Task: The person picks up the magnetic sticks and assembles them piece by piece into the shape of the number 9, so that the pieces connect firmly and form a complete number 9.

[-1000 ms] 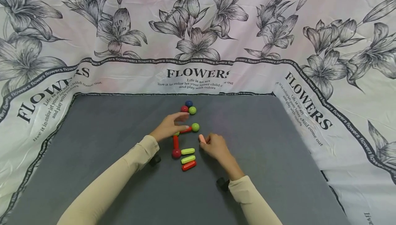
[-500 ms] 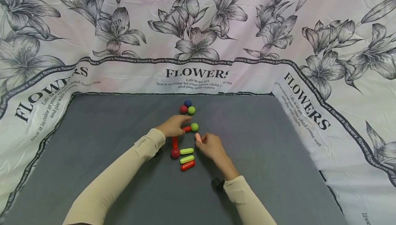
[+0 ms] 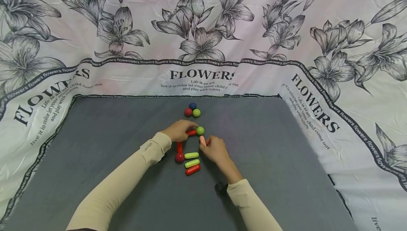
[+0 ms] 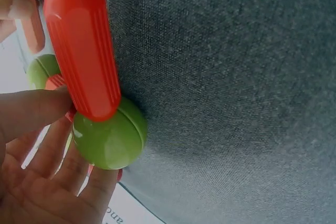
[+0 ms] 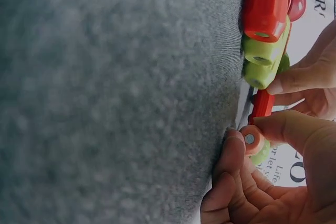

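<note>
My right hand [image 3: 217, 149] pinches a pink magnetic rod [image 3: 202, 140] between thumb and fingers; a metal disc shows in its end in the right wrist view. The rod's far end is close to a green ball [image 3: 200, 130]. From that ball a red rod [image 3: 191, 132] runs left to a second green ball [image 4: 110, 137], hidden in the head view by my left hand [image 3: 179, 131]. Thumb and fingers of that hand grip the red rod beside this corner ball. Another red rod [image 3: 179, 147] leads toward me to a red ball [image 3: 179, 157], which a yellow-green rod [image 3: 192, 155] touches.
Near the red ball lie a loose yellow-green rod [image 3: 192, 164] and a loose red rod [image 3: 192, 170]. Farther back sit a blue ball [image 3: 192, 106], a red ball [image 3: 188, 112] and a green ball [image 3: 196, 112]. A flowered cloth [image 3: 203, 79] borders the grey table [image 3: 270, 146].
The left hand has shifted right and closed on the far red rod at the corner. The right hand has carried the pink rod slightly left and up, close to the right green ball.
</note>
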`<state>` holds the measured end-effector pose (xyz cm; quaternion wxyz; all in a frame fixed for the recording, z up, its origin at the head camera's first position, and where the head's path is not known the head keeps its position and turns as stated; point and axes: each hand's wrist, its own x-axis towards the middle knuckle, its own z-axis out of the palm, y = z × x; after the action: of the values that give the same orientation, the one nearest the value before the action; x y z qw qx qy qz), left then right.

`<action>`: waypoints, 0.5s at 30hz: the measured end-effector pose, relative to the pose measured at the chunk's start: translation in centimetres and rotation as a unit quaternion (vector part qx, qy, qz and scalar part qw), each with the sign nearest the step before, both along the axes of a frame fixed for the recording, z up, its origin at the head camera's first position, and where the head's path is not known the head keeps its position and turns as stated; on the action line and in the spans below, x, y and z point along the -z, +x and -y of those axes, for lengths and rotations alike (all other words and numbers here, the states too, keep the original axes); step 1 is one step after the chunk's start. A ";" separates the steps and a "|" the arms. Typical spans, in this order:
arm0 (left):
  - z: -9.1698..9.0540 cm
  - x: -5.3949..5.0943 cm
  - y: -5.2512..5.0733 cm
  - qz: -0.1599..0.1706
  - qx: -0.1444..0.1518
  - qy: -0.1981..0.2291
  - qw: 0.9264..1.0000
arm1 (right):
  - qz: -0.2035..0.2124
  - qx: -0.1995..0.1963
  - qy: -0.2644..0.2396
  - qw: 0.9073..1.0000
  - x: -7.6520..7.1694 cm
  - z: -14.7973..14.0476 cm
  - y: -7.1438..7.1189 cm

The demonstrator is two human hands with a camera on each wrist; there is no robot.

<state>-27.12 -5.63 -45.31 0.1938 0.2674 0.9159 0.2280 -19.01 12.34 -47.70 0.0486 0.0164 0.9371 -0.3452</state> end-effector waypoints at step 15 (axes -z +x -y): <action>0.1 0.0 0.5 -0.014 0.000 0.006 1.000 | 0.007 0.001 -0.005 1.000 0.1 0.2 -0.3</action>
<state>-26.65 -5.71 -45.31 0.1796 0.2719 0.9170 0.2298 -19.33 12.13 -47.81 0.0551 0.0195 0.9351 -0.3494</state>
